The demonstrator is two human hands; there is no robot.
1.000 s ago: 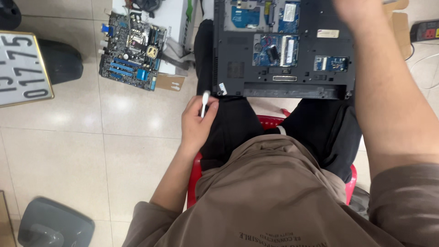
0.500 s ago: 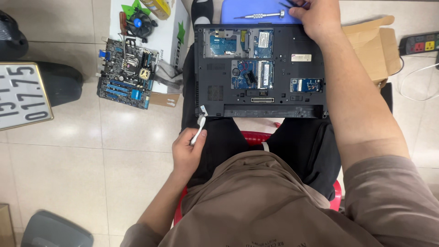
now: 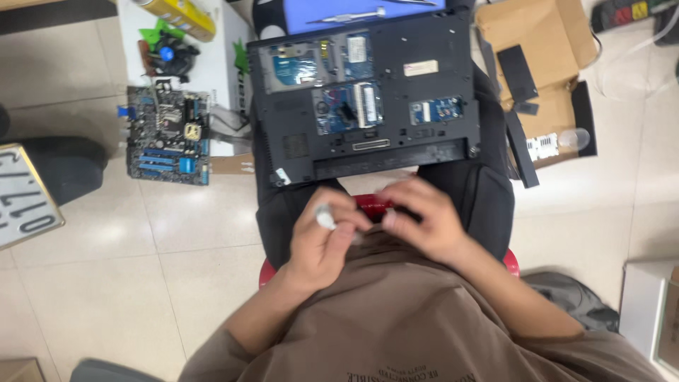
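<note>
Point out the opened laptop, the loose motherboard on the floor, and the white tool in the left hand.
opened laptop (image 3: 396, 145): head view, on its dark base panel.
loose motherboard (image 3: 168, 134): head view, middle of the board.
white tool (image 3: 325, 216): head view, on its rounded end above the left hand (image 3: 322, 244).

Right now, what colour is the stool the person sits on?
Red: the stool shows between the knees, seen in the head view, just beyond both hands.

A small white tube-like tool (image 3: 325, 216), its rounded end pointing up and left, sits gripped in the left hand (image 3: 322, 244) just before the chest, close below the opened black laptop's (image 3: 364, 99) near edge
</note>
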